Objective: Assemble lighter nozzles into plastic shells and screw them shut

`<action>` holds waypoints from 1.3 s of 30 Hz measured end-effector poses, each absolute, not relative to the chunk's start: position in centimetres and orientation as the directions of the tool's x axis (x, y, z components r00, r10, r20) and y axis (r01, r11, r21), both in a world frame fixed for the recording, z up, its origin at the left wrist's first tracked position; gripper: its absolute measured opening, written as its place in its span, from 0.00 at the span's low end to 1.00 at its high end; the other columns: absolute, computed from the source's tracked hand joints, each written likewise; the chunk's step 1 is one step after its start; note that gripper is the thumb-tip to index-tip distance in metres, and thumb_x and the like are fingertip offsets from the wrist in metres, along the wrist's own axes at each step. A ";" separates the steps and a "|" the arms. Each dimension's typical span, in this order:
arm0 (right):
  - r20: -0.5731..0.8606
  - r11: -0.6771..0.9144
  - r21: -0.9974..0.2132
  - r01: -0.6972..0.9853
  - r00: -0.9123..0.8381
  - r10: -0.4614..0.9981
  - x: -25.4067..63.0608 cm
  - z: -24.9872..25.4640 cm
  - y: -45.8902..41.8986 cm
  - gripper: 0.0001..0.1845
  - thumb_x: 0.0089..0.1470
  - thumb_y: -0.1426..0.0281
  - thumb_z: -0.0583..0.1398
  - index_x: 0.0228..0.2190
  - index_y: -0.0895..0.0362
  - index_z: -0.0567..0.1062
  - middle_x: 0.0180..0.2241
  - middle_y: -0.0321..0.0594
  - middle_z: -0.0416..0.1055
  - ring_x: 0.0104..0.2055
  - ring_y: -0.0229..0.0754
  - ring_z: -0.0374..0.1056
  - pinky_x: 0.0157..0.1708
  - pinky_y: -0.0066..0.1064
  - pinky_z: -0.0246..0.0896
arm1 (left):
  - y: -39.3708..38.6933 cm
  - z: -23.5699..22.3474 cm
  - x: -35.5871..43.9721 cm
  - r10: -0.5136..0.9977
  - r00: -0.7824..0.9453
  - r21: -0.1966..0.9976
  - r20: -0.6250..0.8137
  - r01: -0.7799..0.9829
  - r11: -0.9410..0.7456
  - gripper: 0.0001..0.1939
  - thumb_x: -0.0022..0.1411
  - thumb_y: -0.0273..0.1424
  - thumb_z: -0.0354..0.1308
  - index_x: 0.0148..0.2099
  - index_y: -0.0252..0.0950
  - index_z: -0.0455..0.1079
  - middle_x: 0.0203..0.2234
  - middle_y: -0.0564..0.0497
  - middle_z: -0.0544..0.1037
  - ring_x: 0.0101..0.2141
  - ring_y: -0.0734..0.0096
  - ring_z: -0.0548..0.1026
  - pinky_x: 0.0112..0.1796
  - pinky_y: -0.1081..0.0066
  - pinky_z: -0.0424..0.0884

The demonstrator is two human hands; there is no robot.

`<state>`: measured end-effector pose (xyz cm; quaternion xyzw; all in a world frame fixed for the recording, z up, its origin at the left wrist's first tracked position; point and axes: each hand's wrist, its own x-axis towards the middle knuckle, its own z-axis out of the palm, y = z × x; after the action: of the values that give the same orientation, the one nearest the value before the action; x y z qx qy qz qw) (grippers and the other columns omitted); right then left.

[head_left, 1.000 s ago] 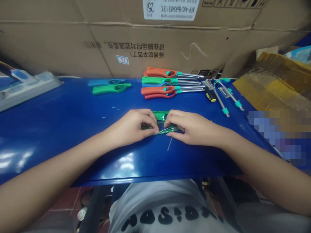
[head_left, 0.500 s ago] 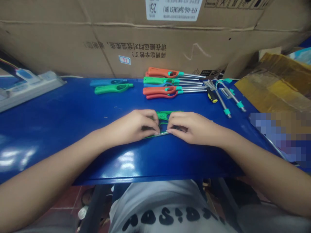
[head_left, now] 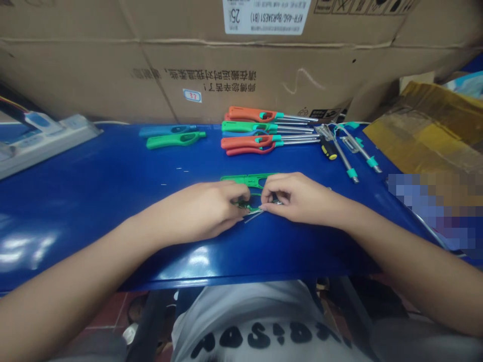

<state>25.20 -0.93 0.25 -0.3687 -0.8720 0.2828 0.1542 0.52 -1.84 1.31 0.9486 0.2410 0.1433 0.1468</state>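
A green lighter shell (head_left: 247,180) lies open on the blue table (head_left: 105,186) between my hands. My left hand (head_left: 206,211) is curled, its fingertips pressing on the shell's near part. My right hand (head_left: 298,197) pinches small metal parts and thin wires at the shell's right end. A thin metal rod (head_left: 253,216) pokes out toward me below the fingertips. Much of the shell is hidden by my fingers.
Finished orange and green long-nosed lighters (head_left: 264,128) lie in a row at the back. A blue and a green handle shell (head_left: 175,136) lie to their left. A screwdriver (head_left: 327,147) and metal tubes with teal tips (head_left: 352,151) sit right. Cardboard boxes (head_left: 226,60) stand behind. A grey device (head_left: 41,138) rests far left.
My left hand slid nearer and to the right, uncovering the shell's far left end. My right hand's pinch stayed at the shell's right end. The thin rod, seen lying below my hands at first, now pokes out under the fingertips.
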 end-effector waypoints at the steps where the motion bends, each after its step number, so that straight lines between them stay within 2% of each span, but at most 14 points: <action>1: 0.054 0.579 -0.607 0.544 -0.699 0.713 25.3 0.3 -0.9 0.02 0.54 0.76 0.63 0.30 0.59 0.78 0.27 0.33 0.67 0.27 0.33 0.58 0.30 0.27 0.52 | -2.0 1.3 0.6 0.502 0.843 0.355 0.193 0.417 -0.837 0.12 0.69 0.32 0.55 0.38 0.42 0.80 0.39 0.46 0.78 0.40 0.64 0.78 0.43 0.67 0.75; 5: 0.026 0.601 -0.605 0.521 -0.742 0.670 25.7 0.7 -0.7 0.02 0.54 0.76 0.64 0.32 0.59 0.78 0.29 0.34 0.69 0.27 0.33 0.59 0.30 0.26 0.53 | -2.3 1.3 0.9 0.488 0.859 0.329 0.157 0.421 -0.846 0.14 0.70 0.31 0.53 0.36 0.40 0.79 0.39 0.45 0.77 0.41 0.63 0.77 0.44 0.65 0.74; 10: 0.015 0.627 -0.572 0.529 -0.757 0.653 25.7 0.9 -0.8 0.03 0.55 0.76 0.63 0.34 0.59 0.77 0.31 0.35 0.71 0.27 0.33 0.59 0.30 0.26 0.53 | -2.4 1.1 0.9 0.525 0.839 0.252 0.146 0.481 -0.839 0.12 0.70 0.30 0.54 0.39 0.41 0.80 0.41 0.48 0.78 0.40 0.65 0.78 0.40 0.68 0.73; 14: 0.007 0.585 -0.590 0.557 -0.721 0.693 25.6 0.7 -0.9 0.04 0.54 0.77 0.62 0.32 0.58 0.77 0.27 0.33 0.69 0.26 0.33 0.58 0.28 0.26 0.51 | -1.9 0.5 1.0 0.582 0.801 0.327 0.143 0.516 -0.791 0.09 0.68 0.31 0.58 0.43 0.40 0.80 0.41 0.51 0.79 0.38 0.68 0.79 0.40 0.71 0.72; 22: 0.016 0.532 -0.641 0.553 -0.683 0.730 25.5 0.4 -0.7 0.05 0.55 0.72 0.63 0.30 0.59 0.79 0.24 0.33 0.69 0.25 0.33 0.58 0.28 0.26 0.52 | -1.2 -0.1 1.2 0.608 0.776 0.468 0.170 0.479 -0.743 0.05 0.65 0.26 0.62 0.40 0.37 0.80 0.39 0.51 0.79 0.37 0.71 0.78 0.40 0.74 0.70; 30: -0.099 0.392 -0.655 0.645 -0.588 0.802 25.0 0.7 -1.0 0.03 0.52 0.72 0.64 0.29 0.59 0.79 0.21 0.31 0.65 0.22 0.31 0.55 0.25 0.26 0.50 | -1.3 0.1 1.1 0.582 0.799 0.428 0.152 0.478 -0.767 0.06 0.66 0.28 0.61 0.42 0.40 0.80 0.40 0.52 0.79 0.37 0.72 0.78 0.39 0.74 0.70; 39: -0.081 0.421 -0.653 0.629 -0.611 0.787 24.9 0.9 -1.2 0.02 0.52 0.74 0.64 0.28 0.59 0.79 0.22 0.31 0.66 0.23 0.31 0.57 0.25 0.24 0.51 | -1.2 0.1 1.3 0.603 0.784 0.484 0.148 0.474 -0.736 0.06 0.66 0.28 0.62 0.41 0.39 0.81 0.39 0.51 0.79 0.37 0.71 0.78 0.40 0.73 0.71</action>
<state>24.89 -1.17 0.90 -0.4244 -0.8344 0.3306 0.1197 1.35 -1.25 0.09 0.9195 0.2927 0.1492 0.2158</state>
